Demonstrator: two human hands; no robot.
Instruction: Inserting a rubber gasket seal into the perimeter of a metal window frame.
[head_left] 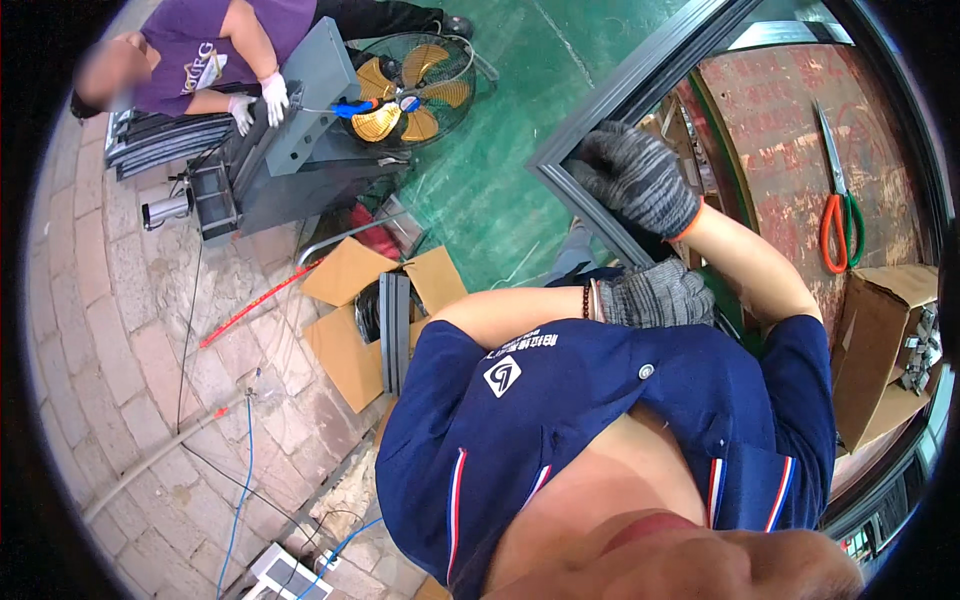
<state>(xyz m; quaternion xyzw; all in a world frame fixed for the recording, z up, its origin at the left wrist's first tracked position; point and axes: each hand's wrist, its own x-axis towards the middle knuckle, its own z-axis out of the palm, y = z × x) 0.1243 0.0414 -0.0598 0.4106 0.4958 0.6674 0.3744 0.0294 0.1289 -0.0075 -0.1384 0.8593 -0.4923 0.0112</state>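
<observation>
A large dark grey metal frame, like a window frame, lies in front of me with one corner pointing left. My left hand, in a grey knit glove, is closed over the frame's near bar, its fingertips partly out of sight. At the inner side of the corner, my right hand is curled in a matching glove with an orange cuff. Its fingers are bent against the profile, and whatever they pinch is hidden. Inside the frame's outline, scissors with one orange and one green handle lie on a worn reddish board.
An open carton with small metal pieces stands at right. Left of me, another carton holds dark profiles. Further off, a gloved co-worker sits by a grey machine and a fan. Hoses and cables cross the brick floor.
</observation>
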